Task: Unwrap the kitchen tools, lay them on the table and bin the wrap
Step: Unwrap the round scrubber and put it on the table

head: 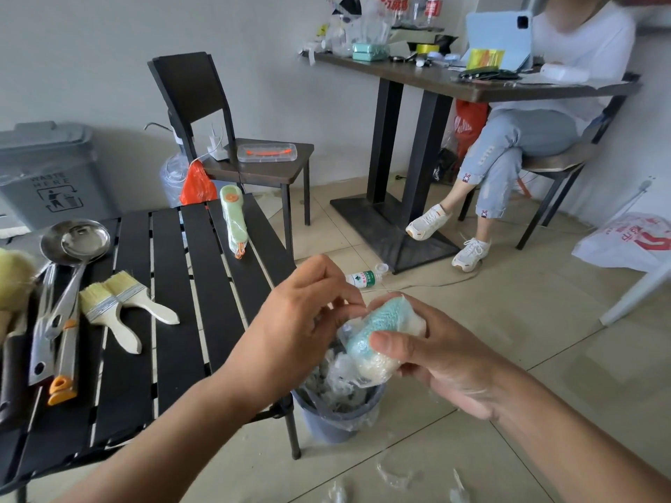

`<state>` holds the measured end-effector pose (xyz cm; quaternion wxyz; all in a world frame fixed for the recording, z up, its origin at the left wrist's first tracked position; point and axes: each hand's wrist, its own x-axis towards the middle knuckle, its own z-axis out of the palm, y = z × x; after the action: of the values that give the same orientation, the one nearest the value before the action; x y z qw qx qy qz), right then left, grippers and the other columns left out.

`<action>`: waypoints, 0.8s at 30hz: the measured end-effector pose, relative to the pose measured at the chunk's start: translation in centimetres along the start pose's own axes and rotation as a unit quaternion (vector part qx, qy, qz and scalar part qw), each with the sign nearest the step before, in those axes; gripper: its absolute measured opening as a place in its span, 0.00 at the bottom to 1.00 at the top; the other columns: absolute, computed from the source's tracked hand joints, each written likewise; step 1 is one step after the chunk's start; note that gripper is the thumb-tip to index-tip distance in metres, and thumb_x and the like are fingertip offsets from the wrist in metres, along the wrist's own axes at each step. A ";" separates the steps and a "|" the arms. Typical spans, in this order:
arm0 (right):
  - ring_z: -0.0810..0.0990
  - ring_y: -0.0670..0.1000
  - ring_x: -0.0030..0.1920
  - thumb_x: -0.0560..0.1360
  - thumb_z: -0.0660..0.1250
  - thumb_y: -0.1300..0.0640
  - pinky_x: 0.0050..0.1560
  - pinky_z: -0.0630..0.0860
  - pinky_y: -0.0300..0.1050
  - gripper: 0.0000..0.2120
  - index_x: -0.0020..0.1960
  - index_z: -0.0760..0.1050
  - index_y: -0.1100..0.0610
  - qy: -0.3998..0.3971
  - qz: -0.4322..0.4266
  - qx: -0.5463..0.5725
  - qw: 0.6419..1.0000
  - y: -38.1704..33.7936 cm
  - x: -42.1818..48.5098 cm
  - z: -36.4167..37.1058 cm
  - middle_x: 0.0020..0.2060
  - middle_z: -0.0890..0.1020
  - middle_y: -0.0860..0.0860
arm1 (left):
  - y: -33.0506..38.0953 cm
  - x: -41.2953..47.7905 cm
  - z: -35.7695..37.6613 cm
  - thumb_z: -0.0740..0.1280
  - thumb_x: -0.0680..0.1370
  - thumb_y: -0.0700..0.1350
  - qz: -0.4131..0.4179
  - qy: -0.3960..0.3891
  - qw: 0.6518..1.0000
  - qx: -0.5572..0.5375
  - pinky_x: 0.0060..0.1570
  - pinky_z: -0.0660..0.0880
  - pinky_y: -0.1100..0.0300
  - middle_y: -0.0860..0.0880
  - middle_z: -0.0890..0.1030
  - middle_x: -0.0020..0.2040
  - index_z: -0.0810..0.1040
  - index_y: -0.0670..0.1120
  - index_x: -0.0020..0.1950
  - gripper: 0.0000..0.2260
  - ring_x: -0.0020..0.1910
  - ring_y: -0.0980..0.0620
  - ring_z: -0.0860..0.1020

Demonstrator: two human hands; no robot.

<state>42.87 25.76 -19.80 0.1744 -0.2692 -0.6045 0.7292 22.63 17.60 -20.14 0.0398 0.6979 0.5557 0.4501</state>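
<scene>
My right hand [443, 361] grips a teal and white sponge-like tool [377, 330] still covered in clear plastic wrap, held above a small grey bin [337, 422] full of crumpled wrap. My left hand [305, 317] pinches the wrap at the tool's upper left side. On the black slatted table [188, 303] lie a steel ladle [74, 245], two pale bristle brushes [120, 306], orange-handled utensils [65, 361] and a green tool [234, 219] that is still wrapped, at the far edge.
A large grey waste bin [51, 176] stands behind the table. A dark chair [232, 139] holds a clear box. A seated person [526, 139] is at a cluttered desk [472, 81]. Wrap scraps [395, 477] and a small bottle [363, 279] lie on the tiled floor.
</scene>
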 end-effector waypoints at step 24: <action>0.83 0.57 0.60 0.73 0.78 0.55 0.56 0.82 0.48 0.29 0.71 0.76 0.59 -0.043 0.035 0.080 0.995 0.9 0.1 0.0 0.61 0.83 0.62 | -0.1 -0.6 2.3 0.73 0.82 0.50 -0.171 -0.014 0.954 -0.248 0.47 0.81 0.35 0.46 0.85 0.43 0.82 0.51 0.50 0.05 0.44 0.39 0.83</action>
<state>42.85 25.60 -20.72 0.1436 -0.2432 -0.5420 0.7915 24.12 18.15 -21.91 0.2957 0.5672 0.5367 0.5502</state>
